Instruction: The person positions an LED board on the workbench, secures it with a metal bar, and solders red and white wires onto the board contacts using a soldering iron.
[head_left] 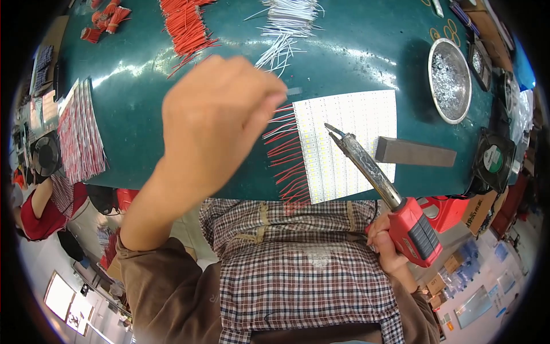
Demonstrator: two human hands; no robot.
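Observation:
A white LED strip panel (355, 172) lies on the green table before me, short red and white wires (286, 153) sticking out along its left edge. In my right hand (387, 243) is a red soldering gun (413, 232), its long metal barrel reaching up-left over the panel and its forked tip above the strips. My left hand (215, 114) is raised left of the panel, slightly blurred, thumb and fingers pinched together near the upper wires. What lies in that pinch I cannot make out. Under the barrel's right side, a dark grey bar (415, 152) rests on the panel's edge.
Loose red wires (186, 26) and white wires (292, 23) lie in piles at the far side. A metal bowl (455, 121) of silvery bits and a small fan (494, 159) stand right. Wired strips (82, 132) lie left, near another person's red sleeve (43, 218).

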